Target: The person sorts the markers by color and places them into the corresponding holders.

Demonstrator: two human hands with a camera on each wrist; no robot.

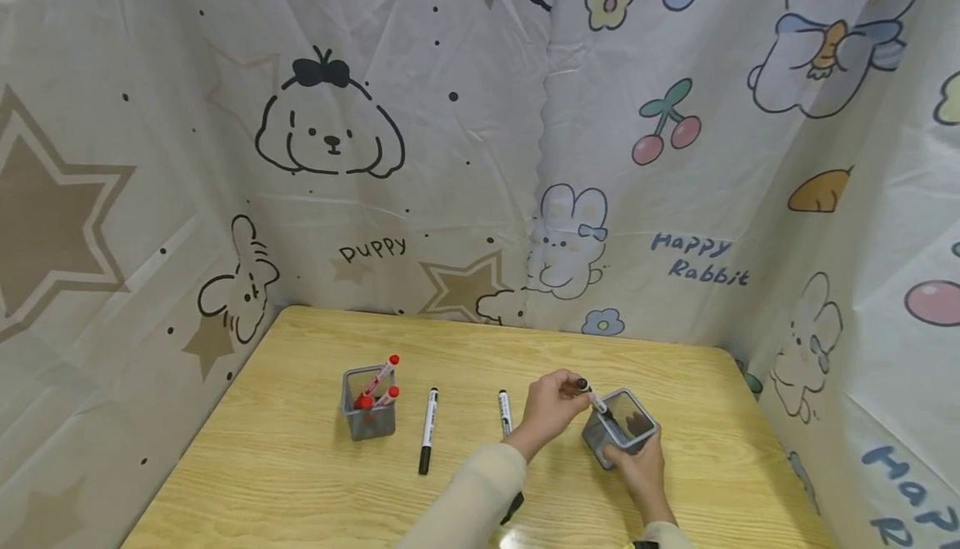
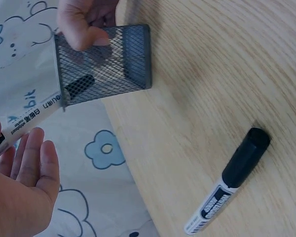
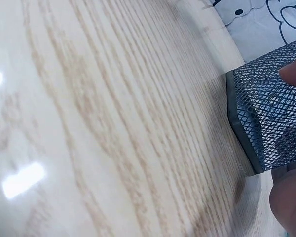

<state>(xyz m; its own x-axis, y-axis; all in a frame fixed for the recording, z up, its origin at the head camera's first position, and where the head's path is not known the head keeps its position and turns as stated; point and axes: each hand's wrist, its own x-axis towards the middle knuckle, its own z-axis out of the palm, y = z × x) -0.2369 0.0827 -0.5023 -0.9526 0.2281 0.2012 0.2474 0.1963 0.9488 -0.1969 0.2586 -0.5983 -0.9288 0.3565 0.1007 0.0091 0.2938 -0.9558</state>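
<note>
At left hand (image 1: 553,406) | pinched marker (image 1: 597,401) | lower end inside mesh holder (image 1: 600,442)

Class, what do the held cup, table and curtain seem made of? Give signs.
Held cup: probably metal, dark grey finish; stiff, see-through mesh. Table: wood or wood-look laminate, glossy; grain and bright reflections. Curtain: likely fabric, possibly plastic sheet, fairly matt; creases and folds.
</note>
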